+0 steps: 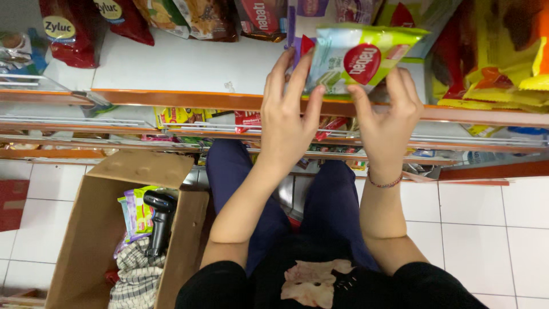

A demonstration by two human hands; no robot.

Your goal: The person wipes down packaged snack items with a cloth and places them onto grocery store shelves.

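The fingers (297, 74) of the left hand (289, 123) and right hand (389, 123) pinch the green snack packet (360, 57) from both sides, its long axis running left-right, above the white shelf (183, 66).

Landmark: white store shelf with an orange front edge (189, 98).
Left hand (286, 123): raised in front of the shelf edge, fingertips on the left end of a pale green glossy snack packet with a red round label (357, 57).
Right hand (389, 123): at the packet's right end, fingers spread against its lower side; a thin beaded bracelet (384, 184) circles the wrist.
Packet: held level above the shelf's bare white board, just over the orange edge.
Below-left of shelf: open brown cardboard box (91, 229) on the white tiled floor (492, 229), holding a black handheld scanner (159, 220), checked cloth (137, 272) and coloured packets (136, 214).
Back of shelf: dark red snack bags (77, 28).
Right of shelf: yellow and red bags (497, 51).
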